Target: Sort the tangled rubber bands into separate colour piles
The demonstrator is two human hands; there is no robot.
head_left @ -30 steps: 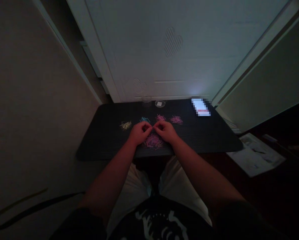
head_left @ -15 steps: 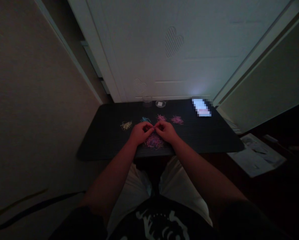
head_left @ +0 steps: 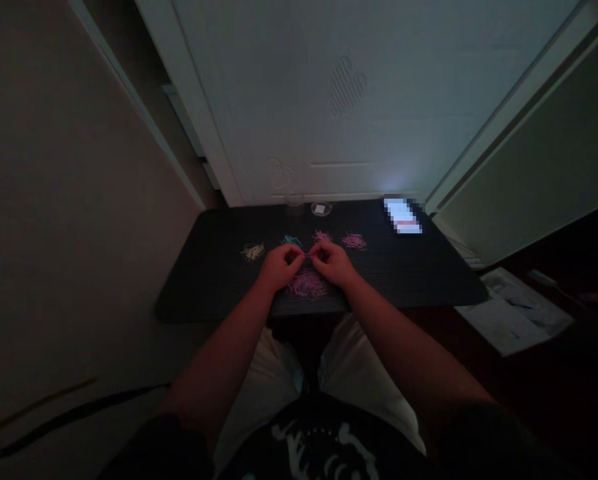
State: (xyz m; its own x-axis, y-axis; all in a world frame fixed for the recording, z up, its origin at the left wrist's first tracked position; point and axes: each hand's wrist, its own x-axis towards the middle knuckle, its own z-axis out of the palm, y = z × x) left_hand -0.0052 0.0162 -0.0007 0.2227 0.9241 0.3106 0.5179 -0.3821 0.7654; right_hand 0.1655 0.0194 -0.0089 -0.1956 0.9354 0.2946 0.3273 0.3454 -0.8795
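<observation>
My left hand [head_left: 280, 264] and my right hand [head_left: 332, 263] meet fingertip to fingertip above the dark table, both closed in a pinch. Between them runs a thin, short strand [head_left: 307, 254], pinkish to pale and too small to make out well. Just below the hands lies a mixed heap of pink and purple strands [head_left: 307, 284], partly covered by the hands. Beyond the fingers are smaller heaps: yellow strands [head_left: 253, 252], blue strands [head_left: 291, 241], pink strands [head_left: 322, 237] and more pink strands [head_left: 354, 241] to the right.
At the table's back edge stand a clear round container [head_left: 294, 203] and a clear lid [head_left: 321, 209] with a white square. A lit phone [head_left: 402, 215] lies at the back right of the dark table [head_left: 403, 273]. Behind rises a white door [head_left: 289, 87]. Papers [head_left: 516, 317] lie lower right.
My fingertips have drawn slightly apart, so more of the thin strand shows between them. The heaps have not visibly changed.
</observation>
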